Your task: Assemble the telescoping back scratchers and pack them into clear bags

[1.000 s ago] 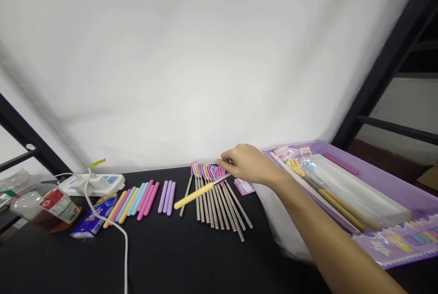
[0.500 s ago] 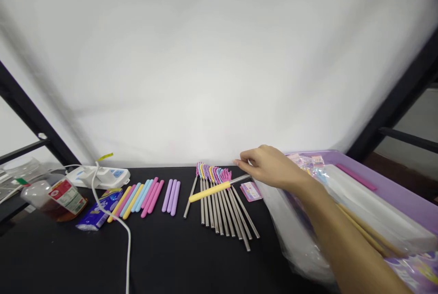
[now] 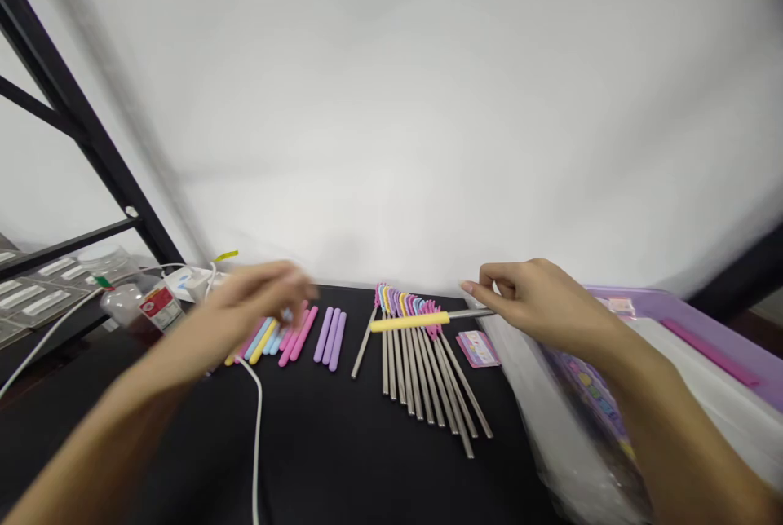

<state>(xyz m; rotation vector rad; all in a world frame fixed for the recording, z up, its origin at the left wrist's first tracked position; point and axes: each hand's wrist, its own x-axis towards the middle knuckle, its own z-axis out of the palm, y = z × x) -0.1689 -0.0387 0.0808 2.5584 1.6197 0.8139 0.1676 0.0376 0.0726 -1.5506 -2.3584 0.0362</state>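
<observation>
From here I see the left hand (image 3: 250, 305) blurred, near the coloured tubes (image 3: 263, 341); I cannot tell how its fingers stand. I'd clear the 3 purple tubes (image 3: 331, 337) and steady the yellow-handled rod (image 3: 422, 319) across the fanned metal rods (image 3: 422, 378), the right hand's (image 3: 538, 305) fingers clamped on its shaft.

White wall (image 3: 379, 134) softly bright mid-frame, edges dimmer, left hand (image 3: 248, 309) smeared, apparently by motion.
</observation>
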